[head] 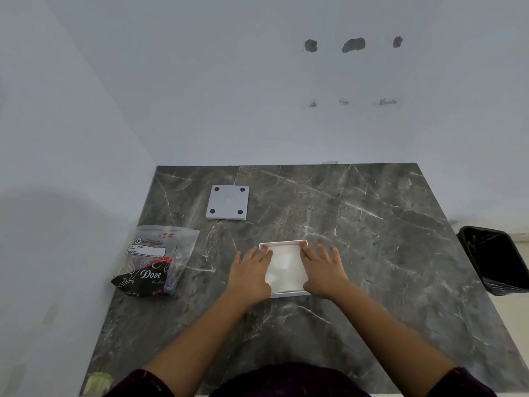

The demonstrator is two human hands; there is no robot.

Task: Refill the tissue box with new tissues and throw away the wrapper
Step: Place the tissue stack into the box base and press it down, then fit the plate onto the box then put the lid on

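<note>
Pressing down from both sides, the left hand (252,272) and right hand (322,272) lie flat with fingers spread over the open white tissue box (286,294), each grip open and splayed rather than clamped, fingertips reaching toward the far corners and palms covering the side walls. Between them the stack of new tissues (283,267) sits inside the box, which rests near the middle of the dark marble tabletop (372,219). From here the likeliest trouble, as I judge it, is uneven pressure: pushing one side harder could leave the stack bunched or riding above the rim, so the grey bottom panel (227,203), lying upside down with its four dark pads showing, well apart toward the far left, would not seat properly. The light box could also skid on the smooth stone if the palms shove sideways. The emptied wrapper (154,265) lies at the left edge of the tabletop, and a careless sweep could knock it to the floor instead of into the black-lined bin (495,259), which stands beyond the right edge and is partly cut off by the frame. The palms hide both side walls, so I cannot tell whether the tissues are fully tucked in. Small print on the wrapper is unreadable.
</note>
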